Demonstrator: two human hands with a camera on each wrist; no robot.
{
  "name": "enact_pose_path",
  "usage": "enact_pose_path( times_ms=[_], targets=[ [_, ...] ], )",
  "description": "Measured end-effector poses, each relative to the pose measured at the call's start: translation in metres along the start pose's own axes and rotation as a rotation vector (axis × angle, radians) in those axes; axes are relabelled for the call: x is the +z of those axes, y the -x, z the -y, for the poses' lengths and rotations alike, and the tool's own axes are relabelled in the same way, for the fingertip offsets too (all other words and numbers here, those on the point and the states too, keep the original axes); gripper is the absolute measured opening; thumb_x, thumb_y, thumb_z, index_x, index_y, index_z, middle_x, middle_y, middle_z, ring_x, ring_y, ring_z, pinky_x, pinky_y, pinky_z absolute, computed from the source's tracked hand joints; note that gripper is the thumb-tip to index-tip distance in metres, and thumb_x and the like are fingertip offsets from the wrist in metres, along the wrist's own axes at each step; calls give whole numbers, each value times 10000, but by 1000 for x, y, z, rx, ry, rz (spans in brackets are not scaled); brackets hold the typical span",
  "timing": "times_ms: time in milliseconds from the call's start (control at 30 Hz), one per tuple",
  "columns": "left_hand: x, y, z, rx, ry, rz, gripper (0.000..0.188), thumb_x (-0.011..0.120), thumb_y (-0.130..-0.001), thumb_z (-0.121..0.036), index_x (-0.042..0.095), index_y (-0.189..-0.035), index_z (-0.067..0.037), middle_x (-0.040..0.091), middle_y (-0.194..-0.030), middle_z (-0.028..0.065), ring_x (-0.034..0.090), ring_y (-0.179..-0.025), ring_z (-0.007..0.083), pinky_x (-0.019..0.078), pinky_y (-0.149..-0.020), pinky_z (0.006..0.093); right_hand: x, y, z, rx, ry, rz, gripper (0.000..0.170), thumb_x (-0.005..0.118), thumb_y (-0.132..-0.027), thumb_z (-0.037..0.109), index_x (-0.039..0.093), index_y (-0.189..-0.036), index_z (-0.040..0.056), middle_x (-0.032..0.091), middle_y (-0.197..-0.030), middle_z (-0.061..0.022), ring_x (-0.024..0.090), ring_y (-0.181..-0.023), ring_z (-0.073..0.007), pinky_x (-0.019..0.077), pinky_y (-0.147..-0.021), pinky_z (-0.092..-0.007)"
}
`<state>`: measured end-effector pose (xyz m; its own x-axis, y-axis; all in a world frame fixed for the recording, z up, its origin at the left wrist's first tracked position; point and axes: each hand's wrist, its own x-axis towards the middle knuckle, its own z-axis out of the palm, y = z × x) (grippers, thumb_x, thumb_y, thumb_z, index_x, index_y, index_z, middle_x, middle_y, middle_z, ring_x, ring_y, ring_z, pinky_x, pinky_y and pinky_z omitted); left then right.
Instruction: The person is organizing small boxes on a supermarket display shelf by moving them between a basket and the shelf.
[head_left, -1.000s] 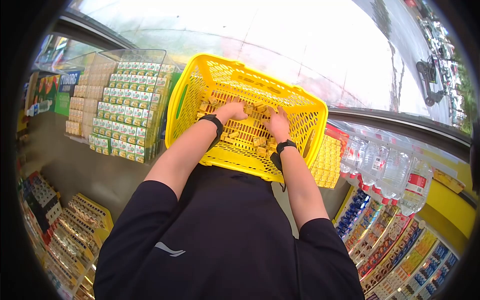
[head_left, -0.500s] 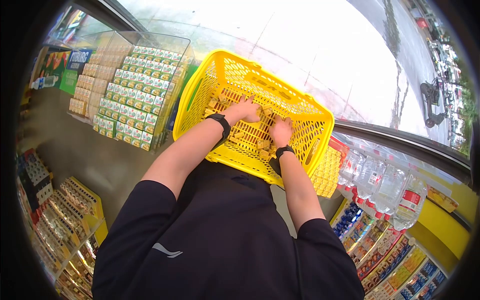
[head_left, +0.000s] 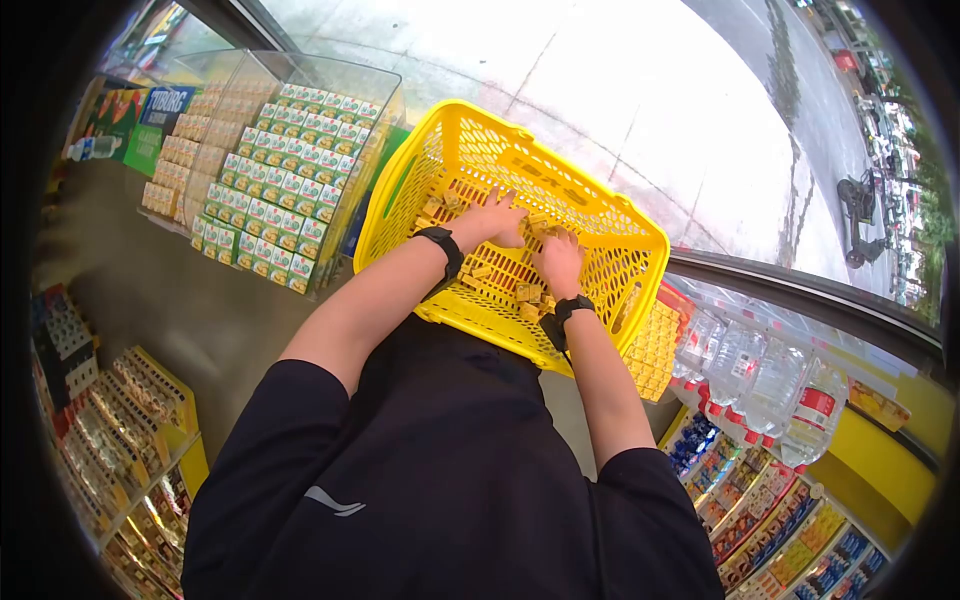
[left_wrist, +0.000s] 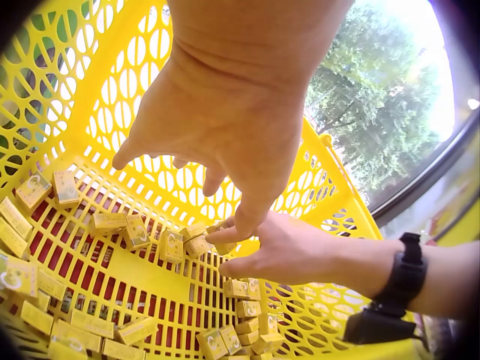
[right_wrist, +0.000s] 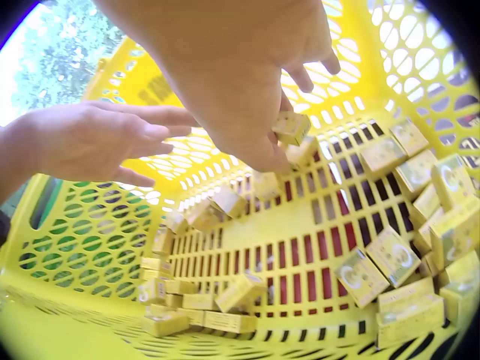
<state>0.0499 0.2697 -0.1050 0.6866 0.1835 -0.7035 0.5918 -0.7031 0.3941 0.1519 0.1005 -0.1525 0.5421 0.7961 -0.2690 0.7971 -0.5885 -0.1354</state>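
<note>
- Left hand point(head_left: 497, 219) — reaching toward two o'clock, fingers spread apart.
- Right hand point(head_left: 561, 263) — angling toward eleven o'clock, pinching a box point(right_wrist: 292, 128) inside the basket point(head_left: 590, 212).

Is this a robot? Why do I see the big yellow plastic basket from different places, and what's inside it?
No robot here: these are a person's own bare hands. A camera on the head looks down past the black shirt into the yellow plastic basket with holes in its sides. The other two pictures come from cameras worn on the wrists: one on the left, one on the right, each looking past its own hand.

On the basket's slotted bottom lie lots of little yellow boxes, some in bunches. The left hand is spread above them and holds nothing. The right hand seems to pinch one small yellow box, though its fingers partly hide it.
</note>
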Motion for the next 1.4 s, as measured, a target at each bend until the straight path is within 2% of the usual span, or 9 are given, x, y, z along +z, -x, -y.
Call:
enact_pose_path(
  times_ms=[100, 200, 233, 300, 400, 500, 833, 1067, 1400],
  targets=[
    [-1, -8, -3, 32, -4, -169, 783, 770, -865, -509, 502, -1559, -267, 256, -1731, 188, 215, -1594, 459, 328, -1222, 658, -48, 2, 16, -101, -50, 114, 477, 790, -783, 263, 791, -1258, 222, 583, -1509, -130, 503, -1422, -358, 405, -1158, -585],
    [-6, -3, -12, 160, 119, -311, 632, 855, -808, -434, 662, -1378, -242, 414, -1636, 207, 327, -1541, 455, 337, -1222, 624, -74, 26, 21, -207, 9, 81, 523, 838, -773, 265, 774, -1274, 130, 570, -1503, -181, 492, -1421, -379, 393, -1175, -524],
    [-8, 0, -16, 172, 119, -302, 632, 855, -808, -434, 662, -1378, -242, 414, -1636, 207, 327, -1541, 455, 337, -1222, 624, -80, 36, 19, -193, 10, 85, 523, 838, -773, 265, 774, -1274, 130, 570, -1503, -181, 492, -1421, -379, 393, -1175, -524],
    [-14, 8, -22, 363, 114, -302, 486, 896, -765, -355, 752, -1214, -240, 487, -1578, 181, 370, -1521, 418, 321, -1235, 607, -91, 56, 15, -193, -124, 83, 473, 804, -805, 238, 771, -1263, 123, 501, -1566, -156, 390, -1501, -400, 304, -1223, -641],
    [-21, 37, -39, 519, -183, -461, 319, 883, -781, -363, 810, -1069, -248, 542, -1525, 106, 380, -1527, 347, 309, -1242, 607, -112, 90, 9, -170, -136, 73, 474, 788, -814, 234, 763, -1268, 99, 497, -1567, -171, 397, -1490, -410, 305, -1222, -630],
    [-18, 53, -59, 679, -207, -542, 297, 891, -757, -344, 823, -1024, -232, 556, -1505, 82, 396, -1513, 320, 297, -1249, 604, -123, 116, -1, -152, -202, 23, 484, 774, -816, 230, 755, -1275, 75, 500, -1563, -177, 408, -1476, -414, 308, -1218, -624],
    [11, 76, -121, 881, -194, -662, 310, 873, -742, -302, 808, -1020, -182, 579, -1439, 65, 412, -1491, 317, 271, -1272, 569, -144, 180, -46, -165, -321, -115, 408, 754, -831, 180, 744, -1212, 35, 553, -1487, -179, 484, -1414, -384, 376, -1201, -546],
    [48, 101, -175, 814, -78, -800, 266, 861, -755, -281, 802, -994, -178, 578, -1444, 63, 423, -1480, 346, 285, -1271, 563, -153, 231, -112, -50, -384, -429, 423, 818, -805, 138, 703, -1206, 67, 582, -1414, -189, 565, -1318, -396, 479, -1110, -485],
    [120, 107, -270, 779, -36, -762, 274, 869, -785, -271, 837, -1050, -206, 566, -1494, 62, 401, -1495, 344, 283, -1264, 608, -122, 296, -222, -128, -490, -484, 346, 848, -798, 188, 760, -1115, 81, 612, -1371, -165, 592, -1284, -379, 491, -1087, -480]
  ],
)
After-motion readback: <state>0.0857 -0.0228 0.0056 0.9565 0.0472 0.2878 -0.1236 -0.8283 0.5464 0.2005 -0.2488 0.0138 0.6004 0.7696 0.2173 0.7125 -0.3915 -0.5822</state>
